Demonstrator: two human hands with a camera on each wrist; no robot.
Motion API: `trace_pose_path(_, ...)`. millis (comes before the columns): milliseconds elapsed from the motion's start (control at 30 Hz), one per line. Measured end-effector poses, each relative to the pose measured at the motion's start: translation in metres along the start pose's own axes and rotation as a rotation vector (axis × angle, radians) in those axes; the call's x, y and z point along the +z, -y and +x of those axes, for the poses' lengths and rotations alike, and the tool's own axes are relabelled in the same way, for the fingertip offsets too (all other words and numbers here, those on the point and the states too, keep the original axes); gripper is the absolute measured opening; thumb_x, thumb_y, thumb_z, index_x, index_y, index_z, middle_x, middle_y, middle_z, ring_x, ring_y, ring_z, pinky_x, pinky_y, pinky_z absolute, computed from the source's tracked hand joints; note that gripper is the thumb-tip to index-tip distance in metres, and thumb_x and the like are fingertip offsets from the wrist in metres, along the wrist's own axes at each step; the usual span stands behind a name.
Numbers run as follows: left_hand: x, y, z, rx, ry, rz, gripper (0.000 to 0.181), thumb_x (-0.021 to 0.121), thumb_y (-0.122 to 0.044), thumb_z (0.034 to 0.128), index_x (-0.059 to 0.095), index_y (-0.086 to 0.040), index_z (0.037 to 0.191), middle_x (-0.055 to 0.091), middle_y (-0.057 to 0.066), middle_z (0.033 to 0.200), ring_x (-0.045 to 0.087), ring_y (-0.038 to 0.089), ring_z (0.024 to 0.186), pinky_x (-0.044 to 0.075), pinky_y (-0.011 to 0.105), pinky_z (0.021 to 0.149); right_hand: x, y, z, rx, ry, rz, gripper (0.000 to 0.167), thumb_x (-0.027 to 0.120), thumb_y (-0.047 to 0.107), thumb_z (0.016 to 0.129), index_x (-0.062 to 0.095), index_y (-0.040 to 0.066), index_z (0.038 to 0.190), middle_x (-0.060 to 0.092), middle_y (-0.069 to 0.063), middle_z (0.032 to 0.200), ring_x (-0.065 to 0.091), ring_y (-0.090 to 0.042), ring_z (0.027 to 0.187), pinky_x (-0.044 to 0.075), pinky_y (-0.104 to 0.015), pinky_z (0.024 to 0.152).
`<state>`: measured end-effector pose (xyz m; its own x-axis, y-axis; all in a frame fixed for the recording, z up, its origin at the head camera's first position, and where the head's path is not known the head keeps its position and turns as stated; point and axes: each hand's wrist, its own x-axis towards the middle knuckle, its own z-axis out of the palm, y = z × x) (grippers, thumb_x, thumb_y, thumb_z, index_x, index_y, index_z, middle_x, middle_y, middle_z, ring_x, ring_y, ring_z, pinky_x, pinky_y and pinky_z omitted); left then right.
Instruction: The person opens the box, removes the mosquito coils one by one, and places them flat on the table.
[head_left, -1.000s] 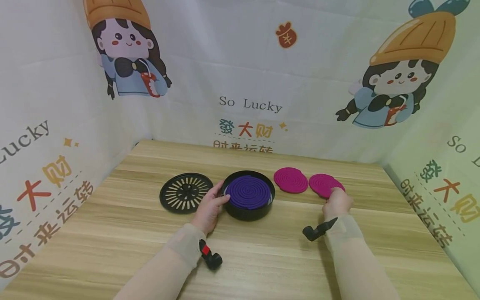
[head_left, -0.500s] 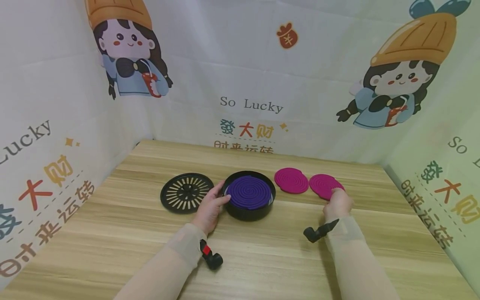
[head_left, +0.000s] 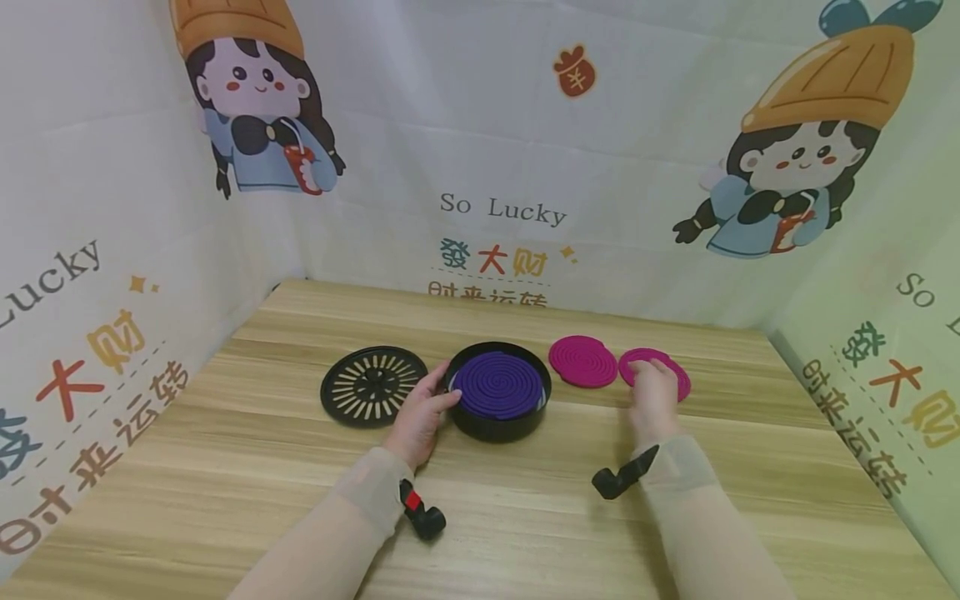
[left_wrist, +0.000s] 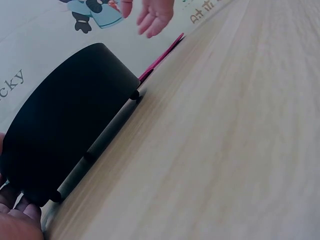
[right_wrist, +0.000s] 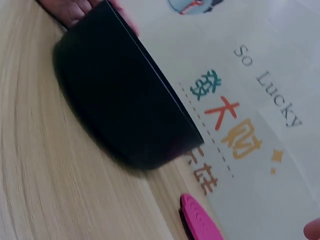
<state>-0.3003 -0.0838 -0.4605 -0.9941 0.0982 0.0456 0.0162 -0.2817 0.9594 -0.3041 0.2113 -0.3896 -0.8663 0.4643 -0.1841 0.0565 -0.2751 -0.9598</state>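
Observation:
My left hand (head_left: 418, 417) holds the left side of a black round mosquito coil holder (head_left: 498, 429), its thumb near the rim. Inside the holder lies a purple mosquito coil (head_left: 498, 385). The wrist views show the holder's dark side wall (left_wrist: 70, 120) and its small feet. My right hand (head_left: 654, 392) is over the right-hand pink mosquito coil (head_left: 681, 385), partly covering it. In the left wrist view the right hand's fingers (left_wrist: 147, 22) hang loosely with nothing between them, above the table. A second pink mosquito coil (head_left: 582, 362) lies between the holder and that hand.
A black slotted lid (head_left: 373, 387) with a central knob lies flat left of the holder, close to my left forearm. A wooden table (head_left: 525, 517) carries everything. Printed cloth (head_left: 495, 125) hangs behind it and at both sides.
My right hand has come off the right edge of the right-hand pink coil and shifted a little left over it. The coil stays in place. My left hand and the holder have not moved.

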Motion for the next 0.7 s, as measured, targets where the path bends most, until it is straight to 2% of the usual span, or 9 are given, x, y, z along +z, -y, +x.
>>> trace_pose_path(100,0.0,0.0,0.0,-0.002,-0.002,-0.002,0.064,0.051,0.004,0.092,0.023,0.004,0.15,0.019,0.019,0.157,0.015,0.031,0.144,0.011,0.04,0.117,0.011,0.002,-0.006,0.03,0.096,-0.042,0.06,0.044,0.005,0.095,0.019,-0.003,0.149,0.034,-0.017,0.145,0.048,-0.017,0.103,0.04,-0.023,0.089)
trace_pose_path(167,0.0,0.0,-0.001,-0.001,-0.005,-0.003,0.064,0.051,0.004,0.0919,0.023,0.004,0.15,0.019,0.019,0.157,0.015,0.031,0.144,0.011,0.04,0.117,0.018,0.003,-0.011,0.047,0.171,-0.035,0.059,0.044,0.005,0.097,0.018,-0.004,0.15,0.033,-0.02,0.147,0.045,-0.024,0.122,0.04,-0.027,0.1)
trace_pose_path(267,0.001,0.0,-0.001,0.0,-0.01,-0.003,0.064,0.052,0.004,0.0915,0.024,0.004,0.15,0.019,0.019,0.157,0.015,0.031,0.144,0.012,0.04,0.117,0.03,0.003,-0.018,0.061,0.268,-0.039,0.057,0.044,0.005,0.098,0.02,-0.004,0.149,0.034,-0.023,0.148,0.04,-0.031,0.131,0.035,-0.037,0.109)
trace_pose_path(333,0.001,0.0,-0.001,0.001,-0.011,-0.001,0.064,0.051,0.004,0.0915,0.024,0.004,0.15,0.019,0.02,0.157,0.015,0.031,0.144,0.012,0.04,0.117,0.037,0.002,-0.021,0.056,0.322,-0.056,0.056,0.046,0.004,0.098,0.023,-0.006,0.147,0.04,-0.023,0.142,0.048,-0.029,0.124,0.036,-0.038,0.108)
trace_pose_path(400,0.001,0.0,-0.001,0.005,-0.009,0.004,0.064,0.051,0.005,0.0916,0.023,0.005,0.149,0.019,0.021,0.156,0.015,0.032,0.144,0.012,0.041,0.117,0.045,0.001,-0.023,0.039,0.362,-0.092,0.054,0.046,0.003,0.097,0.025,-0.007,0.145,0.048,-0.021,0.132,0.057,-0.021,0.109,0.04,-0.038,0.105)
trace_pose_path(500,0.001,0.0,-0.001,0.005,-0.01,0.005,0.064,0.051,0.005,0.0913,0.023,0.005,0.149,0.019,0.021,0.156,0.015,0.033,0.144,0.012,0.042,0.117,0.055,-0.001,-0.025,0.001,0.418,-0.159,0.052,0.047,0.002,0.096,0.028,-0.01,0.143,0.051,-0.021,0.127,0.059,-0.014,0.097,0.041,-0.038,0.103)
trace_pose_path(567,0.0,0.0,-0.001,0.008,-0.006,0.007,0.064,0.051,0.005,0.0915,0.023,0.005,0.149,0.018,0.022,0.156,0.014,0.034,0.144,0.011,0.042,0.117,0.06,-0.004,-0.026,-0.023,0.456,-0.184,0.052,0.046,0.001,0.096,0.026,-0.013,0.142,0.049,-0.028,0.13,0.059,-0.023,0.107,0.039,-0.041,0.105)
trace_pose_path(633,0.0,0.0,-0.001,0.004,-0.007,0.007,0.064,0.051,0.005,0.0915,0.023,0.005,0.149,0.017,0.021,0.157,0.014,0.034,0.144,0.011,0.042,0.117,0.065,-0.006,-0.027,-0.036,0.484,-0.207,0.053,0.045,0.002,0.096,0.025,-0.013,0.143,0.042,-0.032,0.137,0.051,-0.033,0.121,0.036,-0.043,0.108)
trace_pose_path(700,0.0,0.0,-0.001,0.003,-0.004,0.007,0.064,0.05,0.004,0.0919,0.023,0.005,0.15,0.017,0.021,0.157,0.013,0.034,0.144,0.01,0.042,0.117,0.069,-0.009,-0.027,-0.039,0.497,-0.221,0.055,0.046,0.003,0.096,0.023,-0.013,0.144,0.038,-0.033,0.14,0.043,-0.041,0.128,0.034,-0.045,0.109)
